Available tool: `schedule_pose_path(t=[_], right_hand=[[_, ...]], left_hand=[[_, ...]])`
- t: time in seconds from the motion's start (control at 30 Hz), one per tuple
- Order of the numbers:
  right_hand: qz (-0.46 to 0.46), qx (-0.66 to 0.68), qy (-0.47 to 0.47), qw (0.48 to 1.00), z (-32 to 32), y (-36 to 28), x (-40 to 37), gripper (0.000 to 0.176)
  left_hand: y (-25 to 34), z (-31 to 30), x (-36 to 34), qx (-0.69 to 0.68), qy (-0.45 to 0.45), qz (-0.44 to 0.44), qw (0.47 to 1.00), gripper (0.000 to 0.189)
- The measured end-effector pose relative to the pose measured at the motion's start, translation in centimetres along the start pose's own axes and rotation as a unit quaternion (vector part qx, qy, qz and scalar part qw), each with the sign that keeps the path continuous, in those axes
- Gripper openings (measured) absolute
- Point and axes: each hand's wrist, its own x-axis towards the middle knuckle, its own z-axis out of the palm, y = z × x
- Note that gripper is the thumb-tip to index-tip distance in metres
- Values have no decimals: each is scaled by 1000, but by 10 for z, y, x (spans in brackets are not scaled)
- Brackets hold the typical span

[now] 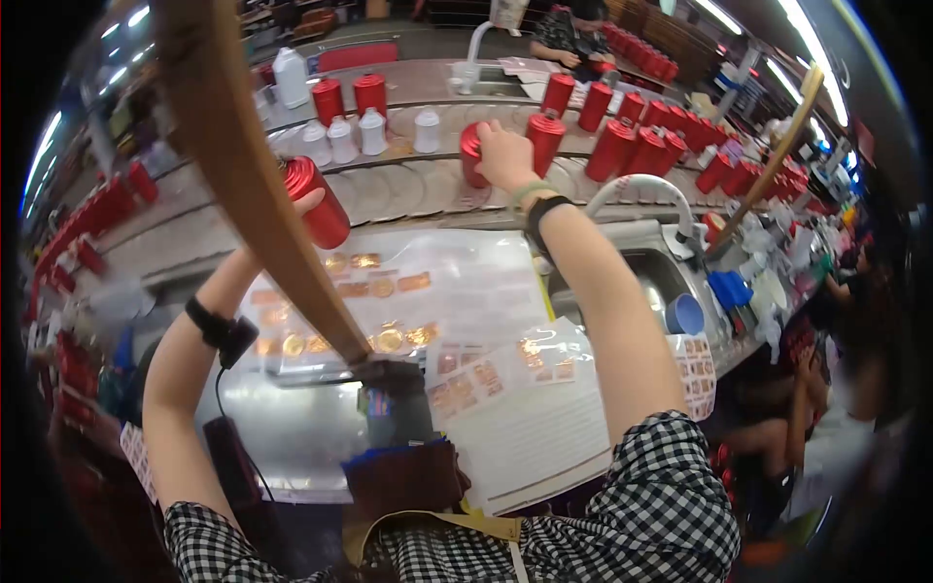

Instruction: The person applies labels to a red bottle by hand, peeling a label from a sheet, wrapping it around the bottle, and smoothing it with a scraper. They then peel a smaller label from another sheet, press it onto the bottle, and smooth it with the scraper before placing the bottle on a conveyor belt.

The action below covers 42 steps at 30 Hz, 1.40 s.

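Note:
My left hand [310, 201] is wrapped round a tilted red bottle [326, 216] above the near edge of the conveyor; a wooden post hides part of that hand. Farther right, my right hand [508, 157] grips another red bottle [471, 154] standing on the conveyor [384, 194]. Just right of it stands a further red bottle [544, 141]. Below my hands, a white sheet [476, 267] carries rows of shiny gold-and-copper stickers [389, 337]. Partly used sticker sheets [466, 389] lie nearer to me.
A wooden post [243, 146] slants across the left. White bottles [372, 131] stand beyond the conveyor. To the right are a sink [646, 272], a curved faucet [651, 185] and a blue cup [684, 314]. Another person [573, 44] sits across, near several red bottles.

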Motion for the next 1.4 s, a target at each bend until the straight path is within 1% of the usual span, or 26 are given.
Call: schedule_pose_path(t=[0.07, 0.13, 0.2, 0.27, 0.33, 0.4, 0.47, 0.57, 0.6, 0.67, 0.7, 0.77, 0.8, 0.9, 0.93, 0.97, 1.03, 1.07, 1.1, 1.13, 1.17, 1.2, 1.23, 1.27, 1.33, 1.4], right_hand=[[-18, 67, -70, 995, -44, -12, -20, 58], [-30, 122, -34, 991, -60, -11, -41, 56], [-37, 191, -18, 981, -104, -18, -68, 59], [-38, 226, -39, 973, -153, -27, -98, 61], [-124, 245, 23, 961, -181, -30, -128, 59], [-156, 278, -21, 948, -228, -43, -156, 55], [-181, 292, -39, 938, -269, -59, -184, 55], [-227, 292, -73, 926, -308, -75, -224, 56], [-227, 295, -91, 923, -320, -81, -234, 57], [-238, 309, -109, 914, -336, -90, -249, 57], [-226, 315, -139, 911, -345, -93, -255, 58], [-250, 314, -138, 905, -351, -99, -262, 61], [-247, 324, -152, 901, -355, -103, -265, 61], [-271, 351, -143, 885, -353, -114, -271, 60], [-273, 351, -143, 884, -353, -117, -273, 60], [-270, 361, -151, 880, -353, -121, -274, 60], [-251, 389, -168, 870, -348, -124, -275, 60], [-252, 389, -166, 870, -344, -125, -273, 60], [-237, 416, -178, 860, -340, -126, -270, 60], [-221, 443, -193, 847, -335, -128, -268, 60], [-221, 456, -190, 841, -327, -131, -265, 60], [-212, 468, -196, 835, -325, -135, -261, 60], [-186, 477, -218, 831, -323, -139, -259, 61], [-160, 484, -239, 826, -322, -142, -258, 62], [-147, 487, -262, 820, -319, -144, -254, 61], [-136, 489, -284, 813, -315, -146, -250, 60]], left_hand=[[3, -42, -31, 56, 3, 11, 998, 67], [0, -79, -58, -2, 22, -5, 1000, 67], [6, -116, -84, -2, 45, 1, 999, 70], [6, -144, -105, 25, 69, -20, 997, 70], [-8, -164, -123, 51, 86, -46, 994, 69], [-35, -175, -131, 52, 136, -61, 987, 68], [-55, -180, -137, 61, 151, -65, 985, 68], [-112, -185, -136, 120, 184, -69, 973, 69], [-109, -183, -140, 119, 178, -70, 974, 72], [-121, -181, -139, 163, 200, -124, 958, 77], [-125, -179, -135, 163, 202, -120, 958, 77], [-133, -180, -133, 159, 219, -130, 954, 80], [-127, -180, -132, 192, 199, -143, 950, 89], [-127, -175, -132, 223, 196, -129, 946, 100], [-115, -164, -139, 356, 256, -116, 891, 102], [-102, -154, -146, 480, 310, -100, 815, 105], [-73, -141, -166, 373, 325, 100, 863, 102], [-32, -128, -185, 217, 229, 119, 941, 95], [14, -113, -209, 53, 123, 131, 982, 88], [43, -102, -233, -28, -14, 51, 998, 80], [50, -78, -258, -186, -88, 87, 975, 76], [81, -75, -276, -120, -222, 103, 962, 86], [86, -61, -293, -99, -285, 187, 935, 103], [106, -45, -314, -238, -292, 112, 919, 121], [117, -26, -330, -256, -274, 107, 921, 124], [110, -17, -336, -272, -259, 37, 926, 122]])
